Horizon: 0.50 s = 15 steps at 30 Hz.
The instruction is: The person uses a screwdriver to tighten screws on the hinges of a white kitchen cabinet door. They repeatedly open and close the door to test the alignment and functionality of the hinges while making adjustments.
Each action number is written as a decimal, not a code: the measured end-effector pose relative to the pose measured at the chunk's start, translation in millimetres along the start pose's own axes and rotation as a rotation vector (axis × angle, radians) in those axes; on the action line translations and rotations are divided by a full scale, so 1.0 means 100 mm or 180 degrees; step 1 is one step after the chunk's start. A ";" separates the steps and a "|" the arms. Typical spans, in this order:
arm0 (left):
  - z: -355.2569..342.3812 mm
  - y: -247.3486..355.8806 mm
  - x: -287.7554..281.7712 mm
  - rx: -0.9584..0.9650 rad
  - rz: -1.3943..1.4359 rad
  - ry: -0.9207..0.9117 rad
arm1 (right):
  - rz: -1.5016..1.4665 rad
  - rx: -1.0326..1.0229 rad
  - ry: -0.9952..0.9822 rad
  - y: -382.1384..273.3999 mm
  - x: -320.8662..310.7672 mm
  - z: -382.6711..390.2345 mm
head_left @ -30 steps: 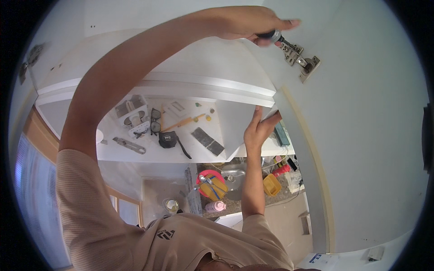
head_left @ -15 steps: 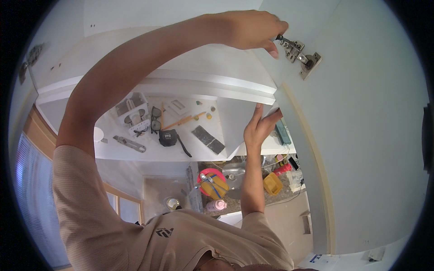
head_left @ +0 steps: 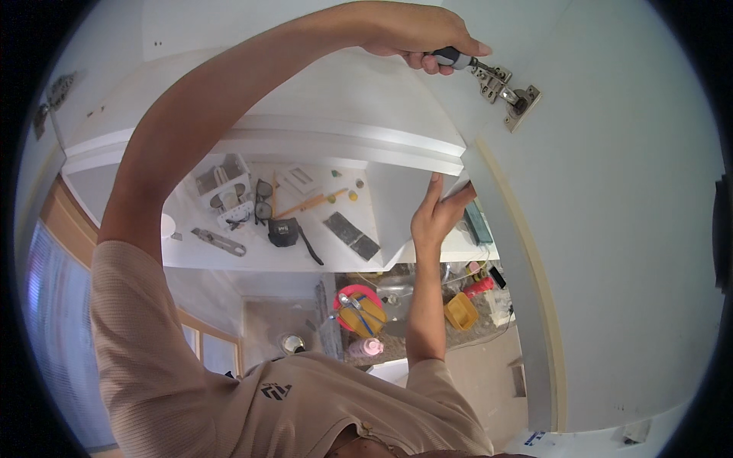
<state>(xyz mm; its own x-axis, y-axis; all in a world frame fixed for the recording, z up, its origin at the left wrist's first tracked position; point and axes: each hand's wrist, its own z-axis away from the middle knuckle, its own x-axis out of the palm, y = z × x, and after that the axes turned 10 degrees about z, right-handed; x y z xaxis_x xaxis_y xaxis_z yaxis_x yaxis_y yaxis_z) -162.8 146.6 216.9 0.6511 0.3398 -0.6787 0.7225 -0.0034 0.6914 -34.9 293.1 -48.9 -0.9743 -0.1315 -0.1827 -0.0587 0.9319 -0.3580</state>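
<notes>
My left hand (head_left: pixel 427 42) reaches across the top, shut on a black and grey screwdriver (head_left: pixel 450 58), whose shaft points at a metal hinge (head_left: pixel 519 103) on the upper right of the white cabinet. Lower down, my right hand (head_left: pixel 433 217) is closed on the edge of a white panel (head_left: pixel 456 183), just under the cabinet's front ledge (head_left: pixel 343 144). Where the screwdriver's tip meets the hinge is too small to make out exactly.
A white shelf (head_left: pixel 298 259) below holds a utility knife (head_left: pixel 217 242), glasses, a black tape measure (head_left: pixel 282 233) and a dark grey block (head_left: pixel 351 237). Further down are a sink counter, a yellow container (head_left: pixel 462 311) and pink bottle (head_left: pixel 366 347). A large pale door (head_left: pixel 634 229) stands at right.
My left hand has turned on the screwdriver; half a second ago it covered the handle, which now shows between thumb and fingers. My right hand has barely moved.
</notes>
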 end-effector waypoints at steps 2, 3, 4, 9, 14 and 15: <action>0.07 0.11 0.05 0.0190 -0.0376 0.0173 | 0.0046 0.0017 0.0006 -0.01 0.01 0.02; 0.12 0.13 0.12 0.0347 -0.0804 0.0497 | 0.0088 0.0039 0.0012 -0.03 0.02 0.02; 0.21 0.22 0.21 0.0515 -0.1226 0.0825 | 0.0141 0.0050 0.0018 -0.04 0.03 0.01; 0.28 0.26 0.25 0.0900 -0.3022 0.0378 | 0.0224 0.0168 -0.0103 -0.10 -0.05 0.01; 0.46 0.30 0.33 0.1164 -0.0751 0.1371 | 0.0047 -0.0014 0.0037 -0.05 -0.02 -0.01; 0.31 0.30 0.20 0.0814 -0.0600 0.1052 | -0.0003 -0.0022 0.0035 -0.08 -0.01 -0.02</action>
<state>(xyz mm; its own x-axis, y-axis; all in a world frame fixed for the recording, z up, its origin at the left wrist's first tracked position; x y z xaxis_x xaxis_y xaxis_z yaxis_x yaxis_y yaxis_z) -120.4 124.5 216.3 0.4236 0.6383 -0.6428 0.8825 -0.1307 0.4518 -34.2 287.0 -43.9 -0.9766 -0.1287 -0.1722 -0.0611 0.9341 -0.3518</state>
